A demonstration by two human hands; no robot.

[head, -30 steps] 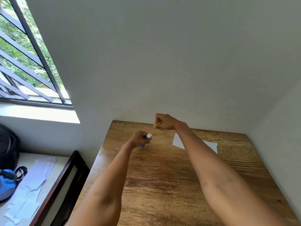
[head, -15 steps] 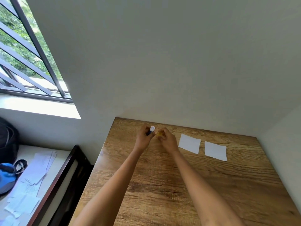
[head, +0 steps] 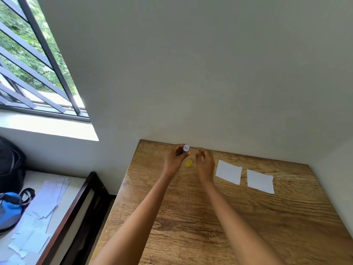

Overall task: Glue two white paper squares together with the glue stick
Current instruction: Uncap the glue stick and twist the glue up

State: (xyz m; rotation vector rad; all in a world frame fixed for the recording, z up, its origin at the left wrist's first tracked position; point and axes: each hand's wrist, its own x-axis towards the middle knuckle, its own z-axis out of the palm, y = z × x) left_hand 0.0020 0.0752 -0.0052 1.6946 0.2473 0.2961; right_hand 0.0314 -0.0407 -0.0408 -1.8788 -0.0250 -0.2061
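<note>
Step in hand: uncapping looks done, judging by how things lie; no glue is on either paper yet, as far as can be seen.
Glue stick: held upright in the left hand near the far edge of the worktop, its pale open tip showing above the fingers, dark body mostly hidden in the grip.
Left hand: fingers curled round the stick's body, grasping it.
Right hand: just beside the left one, fingers loosely spread and somewhat blurred, grasping nothing that can be made out.
Yellow cap: small yellow piece between the two hands; it seems to lie on the worktop, though blur makes it hard to say whether it rests there or is in the air.
Paper squares: two white squares lie flat on the worktop to the right of the hands, the nearer square close to the right hand, the farther square just beside it with a narrow strip of wood between them; they do not touch.
Next move, as a judgement: bring the stick across to the nearer square, steady that sheet with the free right hand so it does not slide, and rub glue over its face.
Care needed: light paper is likely to shift or lift under the sticky tip if unpinned.
</note>
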